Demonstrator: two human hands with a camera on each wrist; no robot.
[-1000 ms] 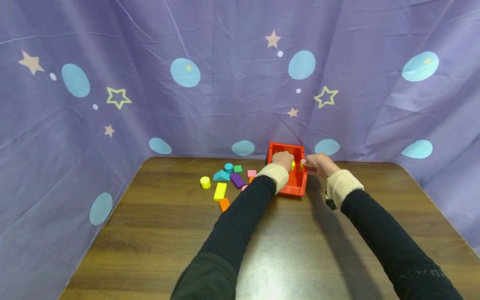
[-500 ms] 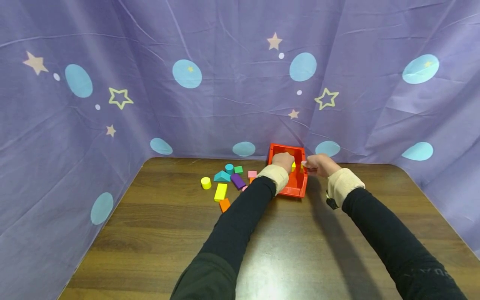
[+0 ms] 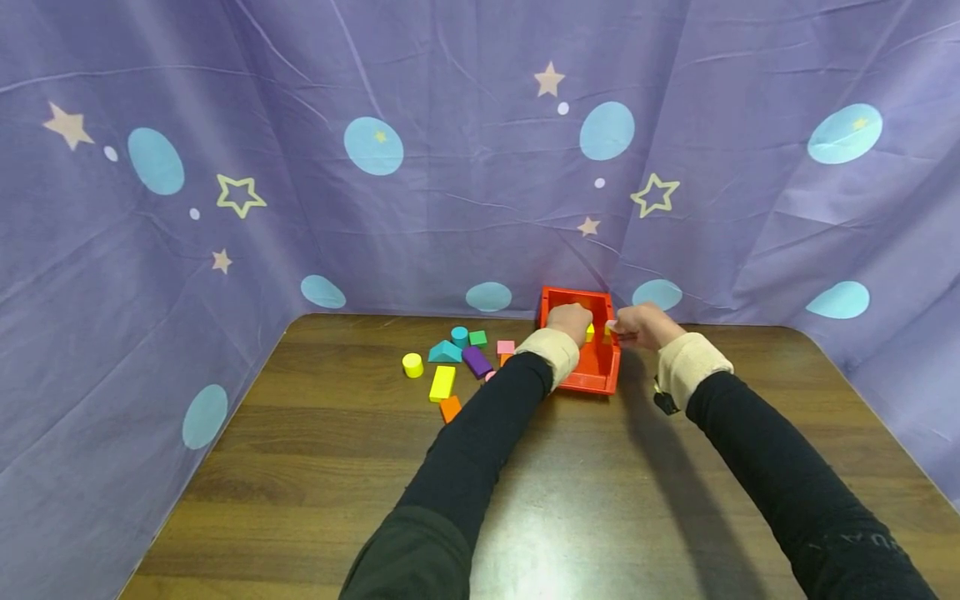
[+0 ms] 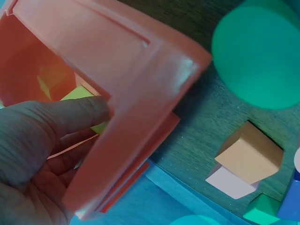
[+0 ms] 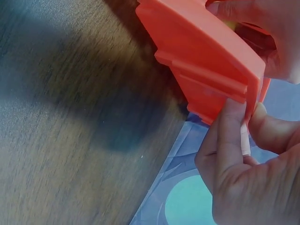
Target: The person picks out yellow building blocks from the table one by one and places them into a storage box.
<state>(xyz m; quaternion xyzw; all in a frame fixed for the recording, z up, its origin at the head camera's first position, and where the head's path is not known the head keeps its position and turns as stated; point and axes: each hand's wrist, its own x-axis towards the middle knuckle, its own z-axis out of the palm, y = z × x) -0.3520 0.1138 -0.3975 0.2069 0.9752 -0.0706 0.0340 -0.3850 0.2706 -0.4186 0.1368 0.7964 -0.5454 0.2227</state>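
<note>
A red open bin point(image 3: 592, 379) stands near the back of the wooden table. My left hand point(image 3: 568, 321) reaches down inside it, the back of the hand hiding most of the fingers in the head view. In the left wrist view, its thumb point(image 4: 84, 112) lies across a yellow block point(image 4: 77, 93), with the other fingers curled beneath. My right hand point(image 3: 645, 326) pinches the bin's right wall toward the rear; in the right wrist view the thumb point(image 5: 269, 133) and fingers point(image 5: 230, 126) meet at the wall's edge, below a moulded ridge.
Left of the bin lie loose blocks: a yellow cylinder point(image 3: 412, 365), a yellow block point(image 3: 442, 384), a blue triangle point(image 3: 446, 352), a purple block point(image 3: 477, 362), and several others. My left sleeve point(image 3: 480, 458) partly covers them. A purple patterned curtain point(image 3: 465, 225) hangs behind the table.
The bin has shifted very slightly to the right, both hands moving with it. The loose blocks stay where they were.
</note>
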